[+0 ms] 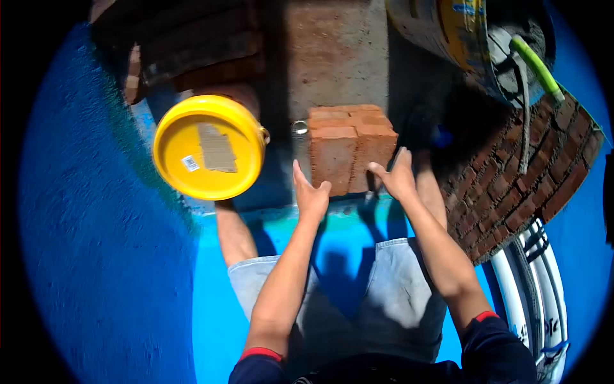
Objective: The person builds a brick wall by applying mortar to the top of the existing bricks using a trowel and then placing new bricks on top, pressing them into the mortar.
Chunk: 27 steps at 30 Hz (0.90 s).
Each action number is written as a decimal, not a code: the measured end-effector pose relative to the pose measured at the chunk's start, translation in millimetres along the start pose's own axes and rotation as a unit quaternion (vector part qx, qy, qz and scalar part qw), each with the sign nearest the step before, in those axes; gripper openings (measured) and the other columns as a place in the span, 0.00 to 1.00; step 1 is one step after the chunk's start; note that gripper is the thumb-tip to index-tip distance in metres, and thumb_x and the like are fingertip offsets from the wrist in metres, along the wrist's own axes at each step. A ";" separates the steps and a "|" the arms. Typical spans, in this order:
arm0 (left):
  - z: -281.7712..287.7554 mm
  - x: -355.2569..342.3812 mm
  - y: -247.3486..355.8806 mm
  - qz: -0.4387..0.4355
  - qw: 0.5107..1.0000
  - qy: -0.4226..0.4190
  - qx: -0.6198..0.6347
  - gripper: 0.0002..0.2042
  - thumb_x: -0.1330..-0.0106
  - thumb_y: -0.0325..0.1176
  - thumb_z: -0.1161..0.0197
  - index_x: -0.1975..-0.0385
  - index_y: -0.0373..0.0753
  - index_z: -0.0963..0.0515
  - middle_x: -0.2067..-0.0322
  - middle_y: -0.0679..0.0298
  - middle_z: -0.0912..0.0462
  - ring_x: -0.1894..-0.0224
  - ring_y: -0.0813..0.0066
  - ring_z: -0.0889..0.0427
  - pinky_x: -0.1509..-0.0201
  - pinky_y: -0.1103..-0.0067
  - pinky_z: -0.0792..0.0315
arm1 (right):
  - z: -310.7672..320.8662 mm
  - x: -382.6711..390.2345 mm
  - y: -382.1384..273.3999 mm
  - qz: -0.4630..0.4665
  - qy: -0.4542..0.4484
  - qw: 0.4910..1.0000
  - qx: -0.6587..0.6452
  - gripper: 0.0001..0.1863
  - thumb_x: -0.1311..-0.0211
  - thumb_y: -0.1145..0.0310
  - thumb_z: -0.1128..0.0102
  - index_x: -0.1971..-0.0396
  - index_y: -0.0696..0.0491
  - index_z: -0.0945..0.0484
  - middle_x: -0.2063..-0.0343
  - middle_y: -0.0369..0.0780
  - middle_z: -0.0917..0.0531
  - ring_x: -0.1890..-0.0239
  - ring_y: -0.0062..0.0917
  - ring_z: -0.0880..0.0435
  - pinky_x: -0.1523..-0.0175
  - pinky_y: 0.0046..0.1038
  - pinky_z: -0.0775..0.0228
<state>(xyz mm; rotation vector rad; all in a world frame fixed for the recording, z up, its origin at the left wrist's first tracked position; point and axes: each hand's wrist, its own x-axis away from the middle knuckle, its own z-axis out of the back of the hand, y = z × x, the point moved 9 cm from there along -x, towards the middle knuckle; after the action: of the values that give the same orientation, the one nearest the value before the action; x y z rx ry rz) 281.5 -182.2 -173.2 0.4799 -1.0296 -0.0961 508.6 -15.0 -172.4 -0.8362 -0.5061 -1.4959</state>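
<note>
Far left: rough blue wall (pixel 64 192), lit by sun toward its lower part.
Left of centre: round yellow bucket (pixel 179 137), with a brown patch and a white sticker on its flat face.
Left hand (pixel 313 200): grip apart, thumb and fingers spread near the closest left corner of the brick block (pixel 352 153); whether it touches, I cannot tell.
Between the hands: that block, several orange-red bricks packed side by side, at the near end of a grey concrete strip (pixel 339 57).
Progress: the bricks look already gathered into one compact block; neither hand is clamped on it, and how much handling is left cannot be judged.
Right hand (pixel 399 182): grip apart, thumb over the block's near face, fingers by its right side; contact unclear.
Upper right: tilted bucket (pixel 441 32) with grey material inside, beside a bright green tube (pixel 536 67).
Far right: brown brickwork (pixel 524 185), white pipes (pixel 543 281) below.
</note>
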 end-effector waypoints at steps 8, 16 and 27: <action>237.5 -33.5 90.5 -0.257 0.918 0.266 -0.146 0.29 0.49 0.20 0.42 0.42 0.32 0.35 0.44 0.48 0.34 0.40 0.50 0.34 0.33 0.66 0.39 | -68.8 27.0 -185.8 -0.004 -0.283 0.858 -0.429 0.37 0.44 0.66 0.33 0.38 0.64 0.38 0.42 0.53 0.27 0.42 0.35 0.23 0.39 0.32 0.31; 274.7 -154.2 86.3 -0.033 0.995 -0.055 -0.074 0.28 0.48 0.18 0.46 0.41 0.36 0.32 0.51 0.55 0.23 0.47 0.65 0.23 0.42 0.77 0.31 | -106.1 19.4 -248.6 -0.043 -0.213 0.934 -0.284 0.36 0.56 0.59 0.31 0.48 0.64 0.32 0.49 0.57 0.25 0.45 0.47 0.24 0.40 0.38 0.31; 214.2 91.9 170.5 -0.120 0.964 -0.055 -0.233 0.26 0.51 0.23 0.40 0.47 0.31 0.33 0.55 0.51 0.30 0.49 0.55 0.29 0.42 0.69 0.34 | 62.4 155.1 -131.9 0.048 -0.199 0.941 -0.270 0.39 0.48 0.60 0.35 0.38 0.58 0.38 0.46 0.50 0.30 0.42 0.41 0.30 0.36 0.35 0.38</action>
<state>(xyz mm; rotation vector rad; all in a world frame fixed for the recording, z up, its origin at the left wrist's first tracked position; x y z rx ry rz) 124.4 -129.8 63.5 0.1670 -1.0147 -0.5735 400.0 -54.9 6.4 -1.5944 -0.3388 -1.3932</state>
